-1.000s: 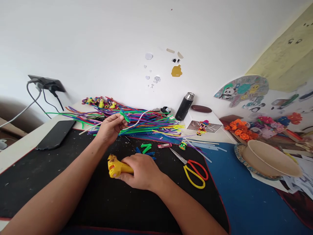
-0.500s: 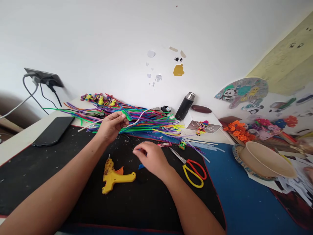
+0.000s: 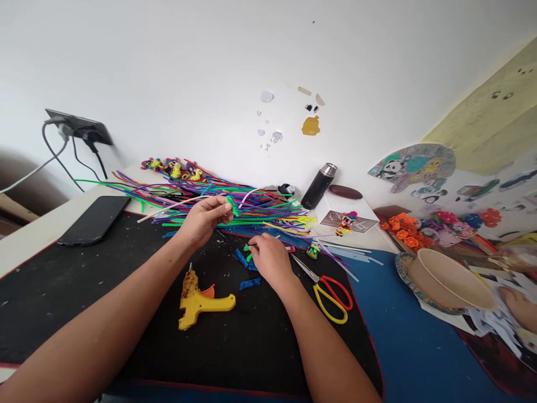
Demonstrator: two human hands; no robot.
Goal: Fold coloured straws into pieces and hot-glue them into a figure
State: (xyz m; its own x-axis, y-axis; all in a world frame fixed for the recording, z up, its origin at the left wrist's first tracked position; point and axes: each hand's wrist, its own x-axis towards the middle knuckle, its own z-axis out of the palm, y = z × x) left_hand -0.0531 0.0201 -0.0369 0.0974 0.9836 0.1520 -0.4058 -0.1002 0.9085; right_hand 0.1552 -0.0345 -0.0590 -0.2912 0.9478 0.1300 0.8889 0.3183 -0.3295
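Note:
My left hand (image 3: 205, 221) is raised over the mat, thumb and fingers pinched on a short green pipe cleaner piece (image 3: 233, 206) with some blue at its lower edge. To the right and lower, my right hand (image 3: 271, 257) is at the mat with its fingers curled together. Its fingertips touch a small green piece (image 3: 247, 248). Short blue pipe cleaner pieces (image 3: 250, 284) lie beside and below these fingers. In front of the hands rests a yellow glue gun (image 3: 197, 302), nozzle pointing away. Scissors (image 3: 331, 296) with red and yellow handles lie right of my right hand.
Long colourful pipe cleaners (image 3: 201, 190) are heaped along the wall. A black phone (image 3: 94, 220) lies left. A black flask (image 3: 319, 187), a small figure (image 3: 346, 223) and a green figure head (image 3: 312, 251) stand back right. A beige bowl (image 3: 455, 280) is at the right.
My right hand has lowered to the small pieces on the mat, and more blue and green ones show. The left hand still holds its green piece, slightly further right in view.

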